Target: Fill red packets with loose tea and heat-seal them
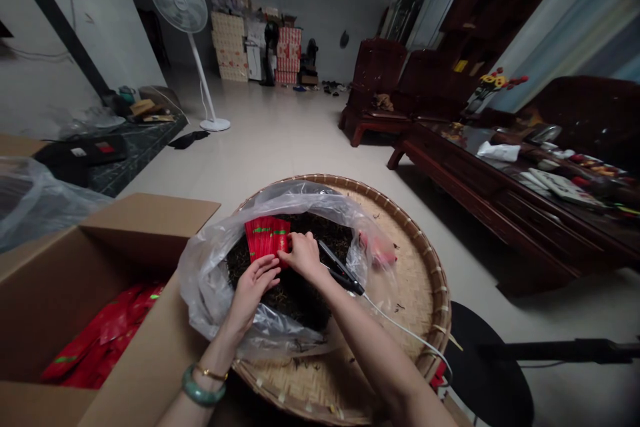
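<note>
A fanned row of slim red packets [261, 237] with green marks lies on dark, dried leaf-like stuff [295, 303] inside a clear plastic bag [203, 287]. With thumb and fingers, my right hand [305, 257] pinches the packet at the row's right end. My left hand [253, 285] is at the lower edge of the row, its fingers stretched out and slightly apart, not closed on anything I can see. Just right of my right hand rests a black clamp-like tool [344, 272] with a white cord. A round woven bamboo tray [423, 247] carries the bag.
An open cardboard box [150, 210] holding more red packets [113, 327] stands at the left. Pinkish-red items [377, 250] lie on the tray's right. Beyond are a white standing fan [197, 73], a dark wooden table [465, 180] and stacked boxes [230, 47]. A round black base [487, 360] stands at lower right.
</note>
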A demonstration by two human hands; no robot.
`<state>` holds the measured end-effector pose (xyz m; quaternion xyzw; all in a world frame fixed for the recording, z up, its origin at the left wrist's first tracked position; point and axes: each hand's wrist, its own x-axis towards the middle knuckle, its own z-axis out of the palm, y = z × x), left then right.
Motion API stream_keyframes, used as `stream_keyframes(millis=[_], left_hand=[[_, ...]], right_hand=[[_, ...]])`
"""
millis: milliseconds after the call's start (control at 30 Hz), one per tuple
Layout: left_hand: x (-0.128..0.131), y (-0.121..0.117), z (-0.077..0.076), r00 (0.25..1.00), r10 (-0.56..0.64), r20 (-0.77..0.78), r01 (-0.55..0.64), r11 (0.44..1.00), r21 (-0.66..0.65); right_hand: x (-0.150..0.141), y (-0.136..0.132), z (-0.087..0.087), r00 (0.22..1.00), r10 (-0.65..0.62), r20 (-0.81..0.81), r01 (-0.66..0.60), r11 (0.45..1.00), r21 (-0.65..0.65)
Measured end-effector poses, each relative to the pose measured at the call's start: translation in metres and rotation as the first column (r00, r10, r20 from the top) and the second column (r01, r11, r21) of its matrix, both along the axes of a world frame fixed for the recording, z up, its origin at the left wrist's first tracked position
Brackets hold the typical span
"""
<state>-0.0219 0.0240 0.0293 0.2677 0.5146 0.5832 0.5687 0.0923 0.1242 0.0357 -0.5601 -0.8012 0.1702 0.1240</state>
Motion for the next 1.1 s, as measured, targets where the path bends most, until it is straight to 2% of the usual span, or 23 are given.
stream_keyframes(millis=[233,567,633,733,767,833,900,933,967,1000,1033,1067,1100], left_hand=[[-0.001,0.003,-0.007,0.999,0.042,0.000,-0.042,0.999,-0.009],[-0.003,0.002,-0.009,0.999,0.040,-0.005,-0.040,0.999,-0.009],[-0.003,0.002,-0.009,0.999,0.031,-0.006,-0.032,0.999,-0.006],[-0.003,0.001,-0.008,0.999,0.028,-0.019,-0.028,1.000,0.004],[-0.003,0.001,-0.006,0.997,0.059,-0.052,-0.058,0.998,0.022],[-0.005,-0.002,0.000,0.951,0.225,-0.212,-0.203,0.972,0.123],[-0.007,-0.006,0.007,0.787,0.418,-0.454,-0.299,0.902,0.313],[-0.008,-0.008,0.010,0.691,0.451,-0.565,-0.251,0.883,0.397],[-0.008,-0.010,0.013,0.629,0.422,-0.653,-0.144,0.889,0.435],[-0.006,-0.011,0.014,0.606,0.352,-0.713,-0.020,0.903,0.429],[-0.004,-0.013,0.014,0.620,0.267,-0.738,0.068,0.918,0.390],[0.000,-0.014,0.012,0.662,0.198,-0.723,0.095,0.935,0.343],[0.004,-0.014,0.010,0.726,0.151,-0.671,0.072,0.954,0.292]], right_hand=[[-0.013,0.005,-0.001,0.997,-0.036,-0.062,0.030,0.995,-0.094],[-0.017,0.007,-0.005,0.988,-0.111,-0.109,0.100,0.990,-0.105],[-0.015,0.005,-0.007,0.983,-0.111,-0.148,0.103,0.993,-0.059],[-0.005,0.002,-0.005,0.966,-0.051,-0.255,0.080,0.991,0.104],[-0.001,0.001,-0.002,0.960,-0.008,-0.279,0.056,0.985,0.163],[0.011,-0.005,0.008,0.961,0.098,-0.260,-0.026,0.963,0.267],[0.023,-0.014,0.021,0.966,0.215,-0.141,-0.152,0.922,0.357],[0.029,-0.020,0.029,0.960,0.273,-0.064,-0.227,0.891,0.394],[0.034,-0.026,0.035,0.944,0.330,0.001,-0.299,0.855,0.423],[0.039,-0.032,0.041,0.927,0.373,0.034,-0.347,0.823,0.449],[0.044,-0.037,0.045,0.919,0.393,0.027,-0.358,0.804,0.476],[0.048,-0.042,0.047,0.923,0.385,-0.024,-0.321,0.801,0.506],[0.051,-0.046,0.046,0.931,0.349,-0.109,-0.242,0.811,0.533]])
